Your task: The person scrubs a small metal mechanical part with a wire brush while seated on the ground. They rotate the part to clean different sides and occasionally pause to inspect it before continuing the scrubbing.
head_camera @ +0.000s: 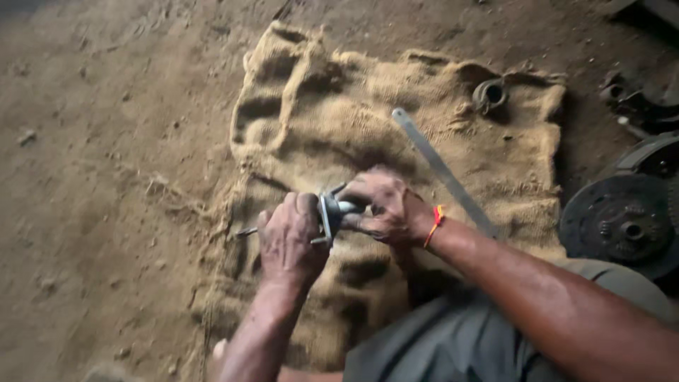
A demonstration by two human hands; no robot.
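Both my hands grip a small metal part (331, 214) with a flat round flange and a shaft, held over a burlap sack (332, 120) spread on the dirt floor. My left hand (288, 240) wraps the left end, where a thin rod tip (247, 231) sticks out. My right hand (385, 209), with a red thread at the wrist, closes on the right end of the same part. Most of the part is hidden by my fingers.
A long flat metal bar (442, 170) lies diagonally on the sack. A small round metal ring piece (490, 94) sits near the sack's far right corner. Dark metal discs (622, 223) and other parts lie at the right. Bare dirt floor (106, 177) stretches left.
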